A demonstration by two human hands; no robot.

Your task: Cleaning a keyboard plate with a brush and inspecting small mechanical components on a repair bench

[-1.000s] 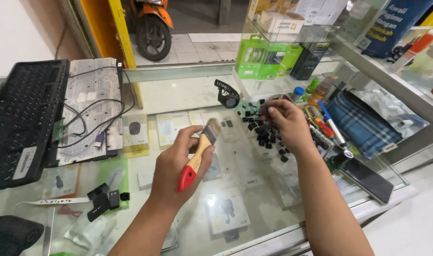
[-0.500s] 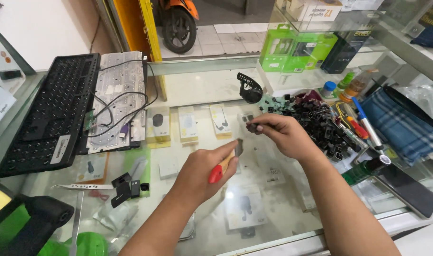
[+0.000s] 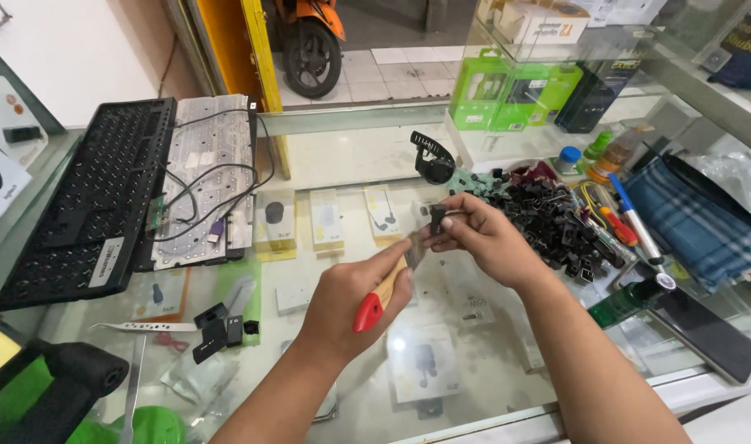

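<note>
The left hand [image 3: 355, 300] is gripping a small brush with a red-tipped wooden handle [image 3: 381, 294], its fingers closed around it above the glass desk [image 3: 491, 386]. The right hand [image 3: 482, 238] is pinching a small black keycap [image 3: 438, 218] between its fingertips, touching the brush's bristle end. Just right of the hands, a pile of black keycaps [image 3: 548, 222] is lying on the desk, with screwdrivers [image 3: 618, 226] beside it. To the left, a stripped black keyboard frame [image 3: 79, 197] and its membrane sheet [image 3: 207, 177] are resting, well apart.

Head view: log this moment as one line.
left hand: grips red-and-wood-handled brush | right hand: pinches small black keycap at the bristles | beside: pile of black keycaps on glass counter
</note>
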